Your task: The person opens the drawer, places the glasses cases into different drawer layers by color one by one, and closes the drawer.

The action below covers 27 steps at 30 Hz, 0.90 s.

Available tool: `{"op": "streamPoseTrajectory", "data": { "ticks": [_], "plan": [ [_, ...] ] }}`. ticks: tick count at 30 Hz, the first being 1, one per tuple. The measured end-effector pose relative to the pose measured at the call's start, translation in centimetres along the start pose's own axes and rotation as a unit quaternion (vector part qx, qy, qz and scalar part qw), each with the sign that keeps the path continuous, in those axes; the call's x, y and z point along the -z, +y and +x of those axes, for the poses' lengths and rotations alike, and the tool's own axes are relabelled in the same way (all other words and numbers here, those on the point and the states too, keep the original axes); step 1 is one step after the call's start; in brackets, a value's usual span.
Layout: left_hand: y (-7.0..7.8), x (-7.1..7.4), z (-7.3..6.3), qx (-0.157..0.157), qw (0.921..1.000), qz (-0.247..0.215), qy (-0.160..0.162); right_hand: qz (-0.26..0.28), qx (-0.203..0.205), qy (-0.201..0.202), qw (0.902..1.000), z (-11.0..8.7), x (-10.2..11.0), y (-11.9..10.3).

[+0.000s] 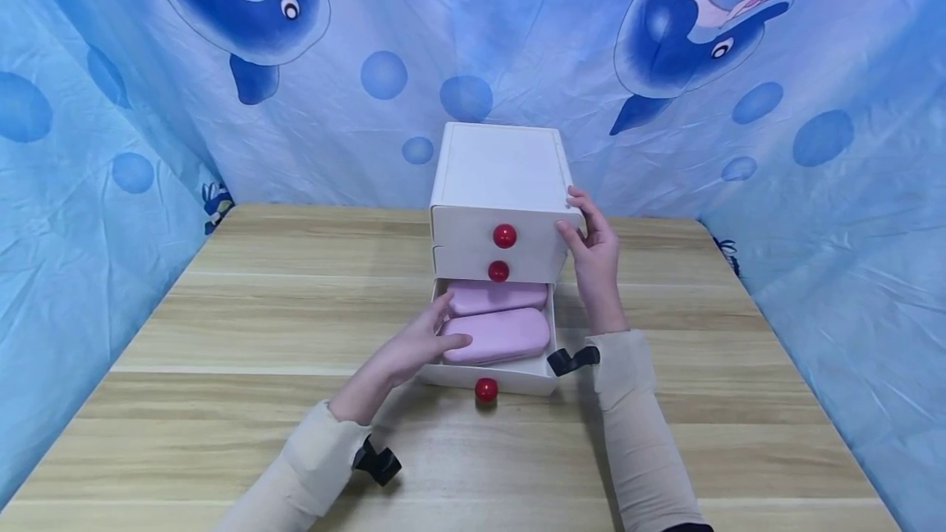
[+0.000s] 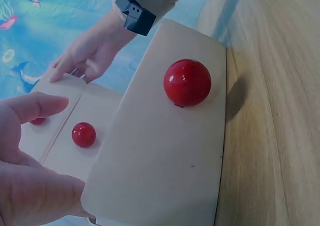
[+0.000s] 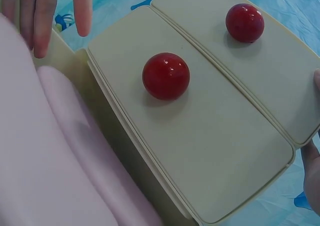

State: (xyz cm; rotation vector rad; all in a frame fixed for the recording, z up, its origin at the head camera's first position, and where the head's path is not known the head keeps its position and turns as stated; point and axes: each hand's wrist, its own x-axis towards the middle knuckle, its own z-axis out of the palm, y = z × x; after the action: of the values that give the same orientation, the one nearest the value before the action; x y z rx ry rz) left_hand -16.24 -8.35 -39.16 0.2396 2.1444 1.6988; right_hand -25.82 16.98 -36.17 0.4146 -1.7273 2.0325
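A white drawer cabinet [image 1: 506, 167] stands on the table with its bottom drawer [image 1: 528, 384] pulled out. Two pink oblong cases, perhaps for glasses, lie in that drawer: a front case [image 1: 510, 335] and a rear case [image 1: 502, 295] partly under the drawers above. My left hand [image 1: 410, 347] is at the drawer's left side, thumb over the front case's left end and fingers near the rear case; in the right wrist view its fingers [image 3: 44, 23] hang straight. My right hand [image 1: 597, 257] holds the cabinet's upper right front corner, thumb on the front face.
Two closed drawers with an upper red knob [image 1: 505, 236] and a lower red knob [image 1: 498, 271] are above the pulled-out one, whose red knob [image 1: 485, 389] faces me. Behind the wooden table [image 1: 259, 335] hangs a blue dolphin-print curtain [image 1: 473, 31].
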Motion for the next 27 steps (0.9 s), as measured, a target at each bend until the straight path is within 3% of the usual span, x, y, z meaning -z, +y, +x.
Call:
{"op": "streamPoseTrajectory", "data": {
  "ticks": [7,19,22,27],
  "plan": [
    [-0.5,0.4,-0.2,-0.017,0.9998,0.012,0.003,-0.007,0.001,-0.004,1.0000,-0.1,0.0,0.1],
    [-1.0,1.1,-1.9,-0.057,0.9982,-0.005,-0.018,-0.003,0.014,-0.008,0.9999,-0.2,0.0,0.3],
    [-1.3,1.3,-2.3,-0.076,0.9960,-0.029,-0.037,-0.006,0.013,-0.010,0.9998,-0.2,0.1,0.3],
    [-1.8,1.6,-2.8,-0.105,0.9867,-0.078,-0.097,-0.017,0.011,-0.007,0.9998,-0.3,0.1,0.3]
  ]
}}
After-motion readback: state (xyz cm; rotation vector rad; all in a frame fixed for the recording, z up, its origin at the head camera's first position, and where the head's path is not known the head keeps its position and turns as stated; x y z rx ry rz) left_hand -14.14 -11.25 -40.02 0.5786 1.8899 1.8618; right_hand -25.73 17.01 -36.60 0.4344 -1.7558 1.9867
